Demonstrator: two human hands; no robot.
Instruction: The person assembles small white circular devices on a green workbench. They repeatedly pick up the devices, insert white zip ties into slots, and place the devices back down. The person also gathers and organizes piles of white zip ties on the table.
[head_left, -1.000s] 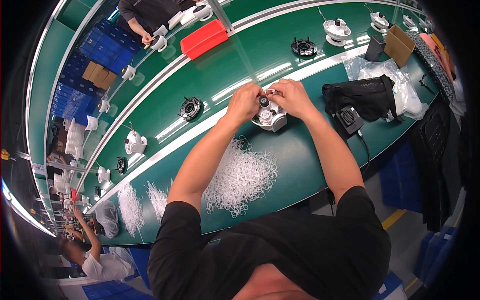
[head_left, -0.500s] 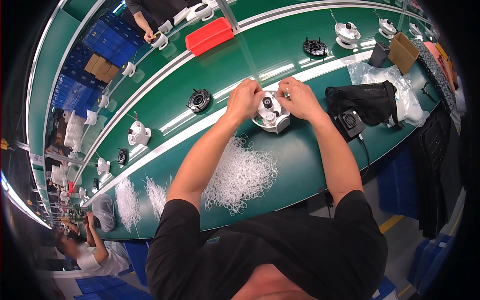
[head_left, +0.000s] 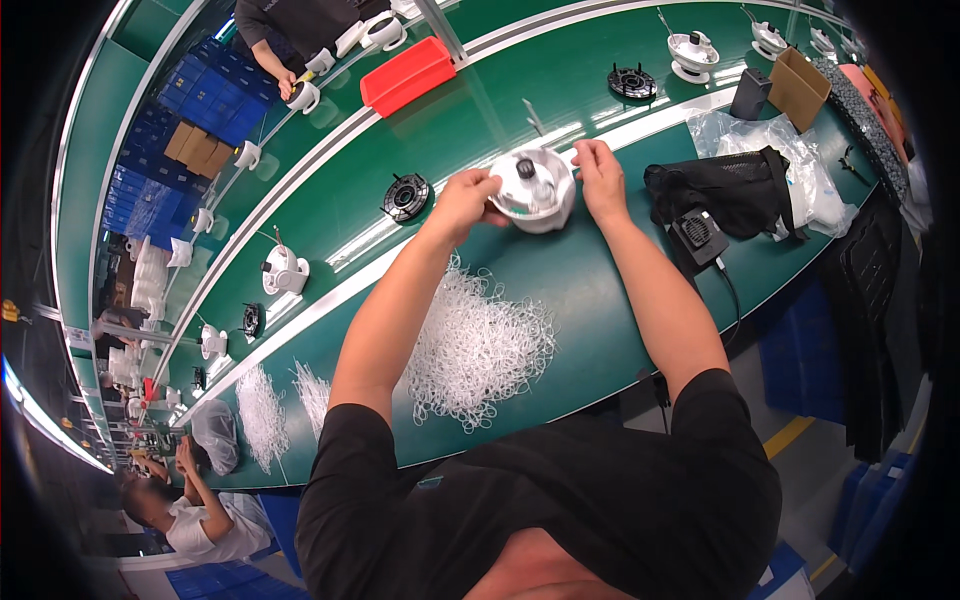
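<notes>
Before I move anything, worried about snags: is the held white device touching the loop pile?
Apart: the head view shows green tabletop between the held white device and the loop pile.

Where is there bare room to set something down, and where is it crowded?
Bare green bench lies between the pile of white loops and the right forearm, below the white round unit. Behind, the green belt is bare between the red bin and the black ring-shaped part. The right end is crowded: black mesh pouch, clear plastic bags, cardboard box.

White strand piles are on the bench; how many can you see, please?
3: large pile right of the left forearm; small pile left of it; long pile farther left. More may be hidden.
</notes>
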